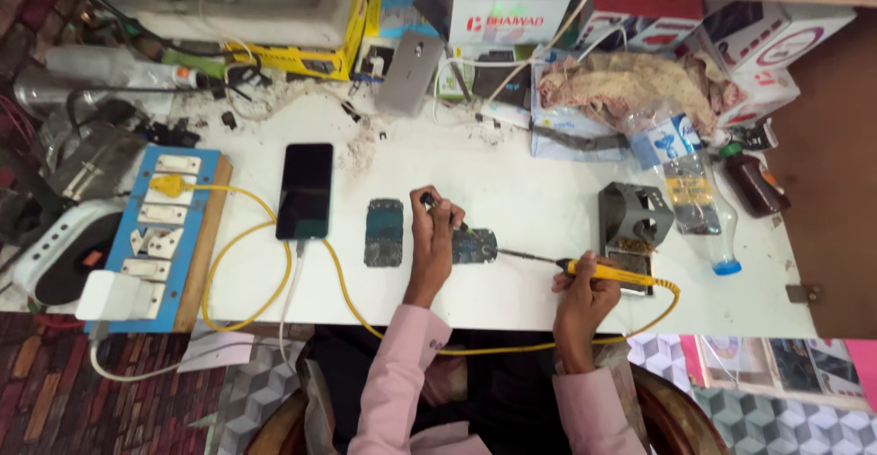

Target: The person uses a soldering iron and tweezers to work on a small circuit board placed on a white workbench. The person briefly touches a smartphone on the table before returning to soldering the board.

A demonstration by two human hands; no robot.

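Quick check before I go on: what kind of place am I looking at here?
Most likely a small phone-repair bench. The right hand holds a yellow soldering iron to a circuit board, a smartphone lies charging, and a blue socket board sits alongside.

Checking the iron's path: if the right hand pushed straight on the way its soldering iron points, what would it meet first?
Probably the circuit board that the left hand steadies; the iron in the right hand points left, its tip about touching it.

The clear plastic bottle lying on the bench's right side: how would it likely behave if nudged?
The plastic bottle lies on its side, so it would probably roll. It looks mostly empty, so likely light and easily shoved. Its thin clear wall would probably dent under a squeeze, and it might bump the grey stand beside it.
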